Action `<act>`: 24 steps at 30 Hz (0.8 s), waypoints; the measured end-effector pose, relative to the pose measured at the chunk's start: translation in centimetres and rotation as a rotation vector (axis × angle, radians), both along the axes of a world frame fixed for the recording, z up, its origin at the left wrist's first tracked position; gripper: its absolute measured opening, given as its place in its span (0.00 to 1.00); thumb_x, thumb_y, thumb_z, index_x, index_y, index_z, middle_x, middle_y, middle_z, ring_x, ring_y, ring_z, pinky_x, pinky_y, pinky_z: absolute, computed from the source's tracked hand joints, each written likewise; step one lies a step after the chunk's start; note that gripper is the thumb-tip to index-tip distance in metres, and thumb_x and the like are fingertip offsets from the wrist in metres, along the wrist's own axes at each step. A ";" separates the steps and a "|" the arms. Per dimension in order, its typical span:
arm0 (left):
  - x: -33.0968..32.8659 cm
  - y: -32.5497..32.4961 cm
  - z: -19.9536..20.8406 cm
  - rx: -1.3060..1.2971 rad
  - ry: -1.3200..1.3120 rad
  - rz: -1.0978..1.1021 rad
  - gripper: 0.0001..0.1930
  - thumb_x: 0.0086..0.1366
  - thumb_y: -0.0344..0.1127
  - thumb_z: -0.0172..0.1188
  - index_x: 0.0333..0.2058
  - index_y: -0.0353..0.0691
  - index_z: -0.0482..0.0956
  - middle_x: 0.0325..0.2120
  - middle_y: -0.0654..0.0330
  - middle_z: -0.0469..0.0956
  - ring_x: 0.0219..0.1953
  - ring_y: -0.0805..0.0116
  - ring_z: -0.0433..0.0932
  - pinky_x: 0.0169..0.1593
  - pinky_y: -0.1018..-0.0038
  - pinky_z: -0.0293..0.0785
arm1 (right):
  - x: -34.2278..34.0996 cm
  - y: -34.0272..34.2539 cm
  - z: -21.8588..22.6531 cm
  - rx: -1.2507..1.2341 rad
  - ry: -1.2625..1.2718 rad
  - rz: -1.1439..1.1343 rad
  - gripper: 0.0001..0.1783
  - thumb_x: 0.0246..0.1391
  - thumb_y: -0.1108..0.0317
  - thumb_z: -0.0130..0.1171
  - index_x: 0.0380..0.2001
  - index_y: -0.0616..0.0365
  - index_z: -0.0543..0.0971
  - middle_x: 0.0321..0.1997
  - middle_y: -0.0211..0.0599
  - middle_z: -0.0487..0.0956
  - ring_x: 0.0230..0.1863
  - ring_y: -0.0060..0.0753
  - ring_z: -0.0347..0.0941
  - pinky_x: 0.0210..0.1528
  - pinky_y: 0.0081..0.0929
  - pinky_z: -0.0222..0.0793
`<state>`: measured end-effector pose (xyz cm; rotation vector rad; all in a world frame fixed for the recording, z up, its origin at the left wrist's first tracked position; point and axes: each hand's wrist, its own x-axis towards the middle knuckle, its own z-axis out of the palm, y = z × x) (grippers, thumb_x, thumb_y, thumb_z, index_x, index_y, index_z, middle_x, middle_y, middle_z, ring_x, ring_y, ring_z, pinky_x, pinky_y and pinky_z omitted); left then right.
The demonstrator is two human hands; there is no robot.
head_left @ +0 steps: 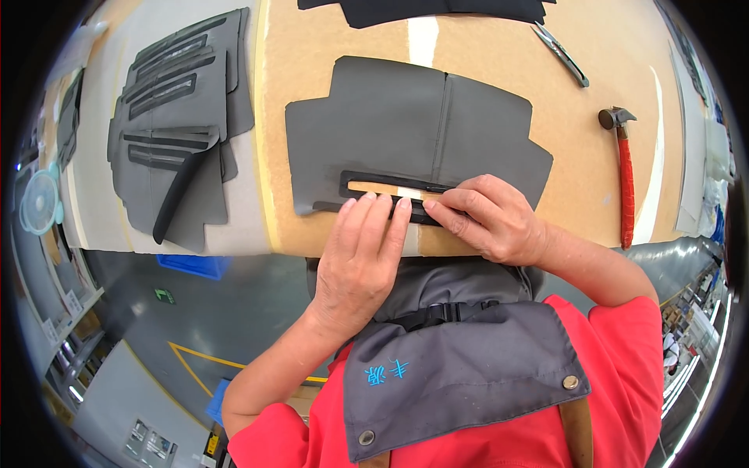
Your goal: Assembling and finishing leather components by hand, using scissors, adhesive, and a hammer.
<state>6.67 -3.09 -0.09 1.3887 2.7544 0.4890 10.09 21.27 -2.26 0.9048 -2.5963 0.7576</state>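
Observation:
A dark grey sheet-material panel (390, 117) with stepped corners lies flat before me. A seam runs down it, and a long slot edged in black is cut near its close edge. My left hand (359, 257) lies with its fingers stretched out on the black strip (409, 210) along the slot's near side. My right hand (491, 222) is closed, thumb and forefinger pinching the black edging at the slot's right end. The palm and curled fingers hide that end of the slot.
On the left lies a stack of similar grey panels (195, 101), one corner folded over. A hammer (626, 179) with a red handle and a pair of thread snips (562, 54) lie to the right. More dark pieces (437, 9) are at the far edge of the worktable (304, 242).

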 end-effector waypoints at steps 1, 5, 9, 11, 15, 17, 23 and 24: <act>0.0 0.1 0.1 0.000 -0.009 0.000 0.27 0.61 0.22 0.59 0.61 0.40 0.78 0.54 0.52 0.72 0.57 0.53 0.74 0.64 0.57 0.74 | 0.0 0.0 -0.1 0.010 0.020 0.008 0.27 0.39 0.72 0.61 0.48 0.66 0.84 0.41 0.39 0.78 0.38 0.37 0.75 0.37 0.31 0.76; 0.2 -0.1 -0.1 0.025 -0.017 -0.017 0.27 0.59 0.25 0.61 0.60 0.37 0.77 0.53 0.51 0.74 0.57 0.54 0.74 0.65 0.59 0.72 | -0.3 -0.1 0.3 -0.012 0.015 0.019 0.23 0.39 0.74 0.62 0.44 0.69 0.83 0.38 0.40 0.77 0.36 0.38 0.76 0.37 0.32 0.77; 0.3 0.0 -0.2 0.007 0.019 -0.020 0.26 0.60 0.26 0.61 0.59 0.37 0.77 0.53 0.52 0.74 0.57 0.55 0.74 0.65 0.60 0.72 | -0.2 0.2 -0.2 -0.050 0.006 0.011 0.24 0.40 0.73 0.62 0.45 0.67 0.83 0.39 0.40 0.78 0.36 0.37 0.76 0.37 0.32 0.77; 0.3 0.1 -0.2 0.004 0.045 -0.029 0.26 0.60 0.26 0.61 0.59 0.35 0.77 0.54 0.53 0.74 0.58 0.56 0.74 0.65 0.60 0.73 | -0.1 0.3 -0.3 -0.068 -0.010 0.008 0.25 0.40 0.72 0.62 0.46 0.67 0.84 0.40 0.39 0.79 0.37 0.37 0.77 0.37 0.31 0.77; 0.2 0.1 0.0 -0.016 0.012 -0.082 0.25 0.61 0.27 0.60 0.58 0.31 0.77 0.55 0.53 0.74 0.59 0.59 0.74 0.65 0.62 0.73 | -0.1 0.3 -0.1 -0.066 -0.014 0.007 0.24 0.40 0.72 0.62 0.45 0.67 0.84 0.40 0.40 0.79 0.36 0.37 0.77 0.37 0.31 0.77; 0.2 0.1 -0.1 -0.017 0.005 -0.084 0.25 0.61 0.27 0.59 0.58 0.30 0.77 0.55 0.53 0.74 0.60 0.59 0.74 0.66 0.63 0.73 | -0.1 0.4 0.0 -0.056 -0.012 0.013 0.24 0.39 0.73 0.62 0.45 0.67 0.84 0.40 0.40 0.79 0.36 0.37 0.77 0.36 0.31 0.77; 0.4 0.2 -0.1 0.008 -0.004 -0.059 0.22 0.63 0.23 0.60 0.57 0.35 0.79 0.55 0.56 0.75 0.59 0.60 0.75 0.62 0.64 0.78 | -0.1 0.6 0.0 -0.022 0.022 0.070 0.25 0.37 0.73 0.63 0.44 0.71 0.84 0.39 0.41 0.78 0.36 0.38 0.77 0.36 0.31 0.78; 0.3 0.1 -0.1 0.008 -0.018 -0.076 0.24 0.63 0.24 0.59 0.59 0.33 0.78 0.56 0.55 0.74 0.60 0.59 0.74 0.64 0.63 0.75 | -0.2 0.6 0.0 -0.006 0.048 0.081 0.24 0.37 0.73 0.63 0.43 0.71 0.84 0.39 0.41 0.78 0.36 0.38 0.77 0.36 0.31 0.78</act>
